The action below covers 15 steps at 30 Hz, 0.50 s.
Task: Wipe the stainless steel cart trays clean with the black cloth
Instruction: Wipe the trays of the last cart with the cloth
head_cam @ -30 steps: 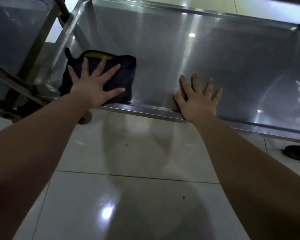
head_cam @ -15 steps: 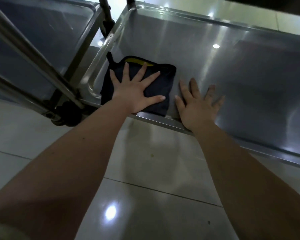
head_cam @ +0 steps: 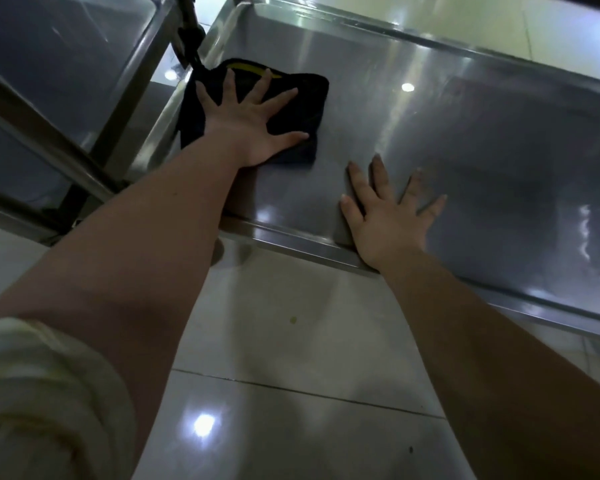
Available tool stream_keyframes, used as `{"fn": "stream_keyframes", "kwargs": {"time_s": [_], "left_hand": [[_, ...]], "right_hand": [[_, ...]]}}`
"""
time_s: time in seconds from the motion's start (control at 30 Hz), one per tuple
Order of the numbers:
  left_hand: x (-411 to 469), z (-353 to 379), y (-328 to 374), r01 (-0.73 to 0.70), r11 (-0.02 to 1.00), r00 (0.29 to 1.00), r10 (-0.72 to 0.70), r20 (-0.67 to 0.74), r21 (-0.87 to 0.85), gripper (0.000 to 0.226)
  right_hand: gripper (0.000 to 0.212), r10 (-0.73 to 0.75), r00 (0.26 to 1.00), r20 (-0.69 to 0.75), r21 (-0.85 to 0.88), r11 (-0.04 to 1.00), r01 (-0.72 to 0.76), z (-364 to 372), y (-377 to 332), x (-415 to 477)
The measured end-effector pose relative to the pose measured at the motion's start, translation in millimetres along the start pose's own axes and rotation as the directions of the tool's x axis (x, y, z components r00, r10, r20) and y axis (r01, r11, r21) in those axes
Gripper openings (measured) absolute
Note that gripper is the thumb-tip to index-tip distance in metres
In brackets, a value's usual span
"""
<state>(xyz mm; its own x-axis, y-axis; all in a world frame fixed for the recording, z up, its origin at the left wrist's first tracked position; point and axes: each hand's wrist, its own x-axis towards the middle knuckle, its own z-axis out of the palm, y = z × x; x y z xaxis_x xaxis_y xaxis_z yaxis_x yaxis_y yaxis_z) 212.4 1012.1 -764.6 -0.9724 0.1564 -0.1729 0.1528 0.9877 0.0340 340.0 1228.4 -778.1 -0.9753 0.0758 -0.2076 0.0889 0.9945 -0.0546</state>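
Cloth (head_cam: 291, 98) farther into tray (head_cam: 465, 150)

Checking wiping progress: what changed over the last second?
The left hand pushed the black cloth away from the tray's near rim, deeper along its left end. The right hand stayed flat by the rim. Nothing grasped or released.

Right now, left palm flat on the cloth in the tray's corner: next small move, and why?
Probably slide the left hand and the black cloth rightward along the tray. The cloth sits pressed flat in the tray's left end, and a broad stretch of steel lies uncovered to its right. The right hand rests flat near the front rim, seemingly bracing.
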Motion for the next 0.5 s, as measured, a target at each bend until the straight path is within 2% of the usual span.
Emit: {"fn": "stream_keyframes", "kwargs": {"time_s": [0.17,0.37,0.5], "left_hand": [[-38.1,1.2,-7.2,-0.008,0.999,0.999,0.010,0.049,-0.051,0.080],[-109.1,10.7,-19.4,0.048,0.999,0.980,-0.042,0.193,-0.022,0.084],[-120.9,18.6,-17.9,0.049,0.999,0.993,-0.049,0.104,0.001,0.085]], "right_hand": [[0.055,0.008,1.000,0.005,-0.003,1.000,-0.008,-0.1,-2.3,-1.4],[0.056,0.010,1.000,0.003,-0.008,1.000,-0.010,2.0,-0.7,-0.1],[0.056,0.008,1.000,-0.006,-0.006,1.000,-0.008,2.6,-0.9,-0.6]]}}
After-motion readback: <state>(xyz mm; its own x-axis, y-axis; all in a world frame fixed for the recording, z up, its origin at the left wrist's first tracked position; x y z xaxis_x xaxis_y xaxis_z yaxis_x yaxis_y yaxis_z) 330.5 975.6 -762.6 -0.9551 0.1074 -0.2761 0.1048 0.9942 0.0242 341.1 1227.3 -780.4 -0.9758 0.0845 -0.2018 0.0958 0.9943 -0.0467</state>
